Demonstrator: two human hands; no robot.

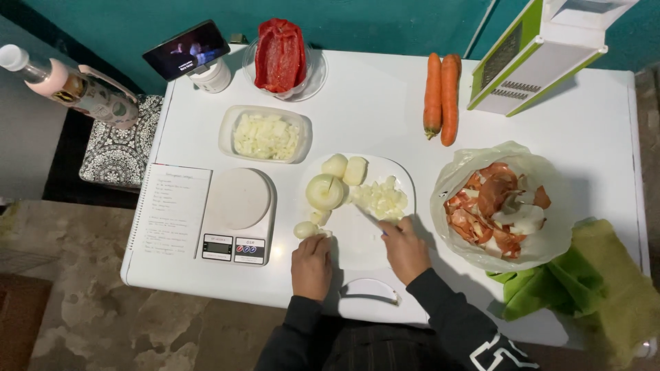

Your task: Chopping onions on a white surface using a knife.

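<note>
My left hand [311, 266] pins an onion piece [307, 229] at the near edge of the white cutting board [357, 240], fingers curled over it. My right hand [405, 249] is closed around a knife [371, 220], blade angled toward the diced onion [381, 200]. I judge it best to tuck the fingertips back. Farther off sit peeled onions [328, 189].

My right hand [405, 249] covers the knife's handle, so I see only part of the blade [369, 218]. My left hand [311, 264] hides most of the onion piece [317, 235] under my fingers. The grater [543, 51] runs off the top edge, the green cloth [591, 292] off the right. The notebook's [172, 209] writing and the phone's [187, 49] screen are too small to read.
</note>
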